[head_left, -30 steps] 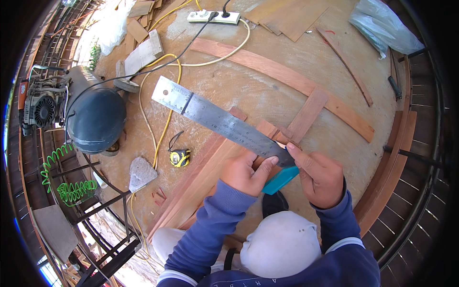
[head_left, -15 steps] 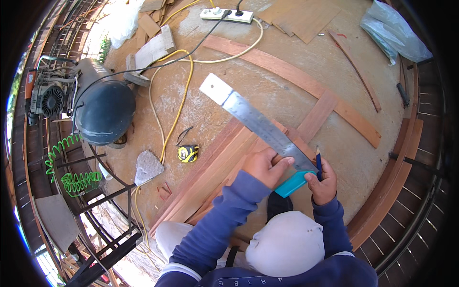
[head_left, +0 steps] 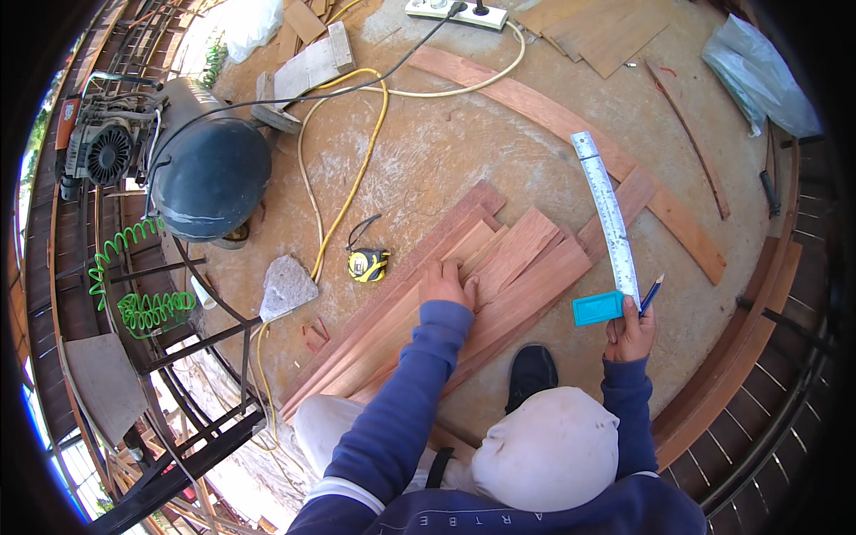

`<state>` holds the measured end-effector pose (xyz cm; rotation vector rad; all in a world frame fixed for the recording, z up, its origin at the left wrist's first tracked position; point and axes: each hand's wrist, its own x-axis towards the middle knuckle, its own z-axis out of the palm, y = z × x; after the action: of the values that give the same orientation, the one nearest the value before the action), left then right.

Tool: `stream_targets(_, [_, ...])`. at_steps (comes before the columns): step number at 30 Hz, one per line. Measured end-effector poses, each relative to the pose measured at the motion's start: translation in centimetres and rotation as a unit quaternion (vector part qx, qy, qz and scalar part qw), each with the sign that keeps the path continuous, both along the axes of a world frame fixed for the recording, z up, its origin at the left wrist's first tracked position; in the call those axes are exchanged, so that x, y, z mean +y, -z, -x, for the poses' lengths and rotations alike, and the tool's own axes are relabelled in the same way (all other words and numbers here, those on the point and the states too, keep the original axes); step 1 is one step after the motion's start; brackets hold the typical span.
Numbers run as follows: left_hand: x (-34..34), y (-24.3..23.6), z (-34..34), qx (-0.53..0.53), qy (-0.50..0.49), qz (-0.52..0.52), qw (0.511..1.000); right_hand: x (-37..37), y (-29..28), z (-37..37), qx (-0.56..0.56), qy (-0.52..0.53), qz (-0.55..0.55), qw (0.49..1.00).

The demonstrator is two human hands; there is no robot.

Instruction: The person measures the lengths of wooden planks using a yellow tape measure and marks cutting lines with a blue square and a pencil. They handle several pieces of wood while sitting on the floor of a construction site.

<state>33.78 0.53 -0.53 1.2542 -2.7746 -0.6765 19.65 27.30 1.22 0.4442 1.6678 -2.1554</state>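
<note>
My right hand (head_left: 631, 333) holds a try square with a teal handle (head_left: 597, 308) and a metal ruled blade (head_left: 609, 214) pointing away from me. A dark blue pencil (head_left: 654, 292) is held in the same fingers, tip up. My left hand (head_left: 446, 285) is on the stack of reddish-brown wooden boards (head_left: 526, 259), its fingers bent around one board. The boards lie side by side and overlap, slanting from my knee toward the floor's middle. Left of them stands a yellow and black tape measure (head_left: 367, 265).
A long board (head_left: 517, 102) and a crossing board (head_left: 624, 205) lie beyond the stack. An air compressor (head_left: 209, 192) stands at left, with a grey stone (head_left: 288, 287) nearer me. Yellow cable (head_left: 370, 160) runs to a power strip (head_left: 457, 12). Plastic bags (head_left: 762, 76) lie far right.
My left hand has let go of the square's blade and moved left onto the boards. The square has swung to point away and shifted right, in my right hand with the pencil.
</note>
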Motion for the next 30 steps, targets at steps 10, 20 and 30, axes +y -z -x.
stream_targets(10, [-0.8,1.4,0.5,-0.027,0.0,-0.064,0.998,-1.4,0.0,-1.1,-0.006,-0.002,-0.005,1.0])
stream_targets(20, [-0.7,-1.3,-0.1,0.009,0.067,-0.146,0.987,-0.9,-0.8,-0.4,0.005,-0.02,0.053,0.998])
stream_targets(30, [-1.5,-14.2,4.3,0.124,0.151,-0.315,0.929,-6.0,-5.2,-1.3,0.033,-0.134,0.208,0.968])
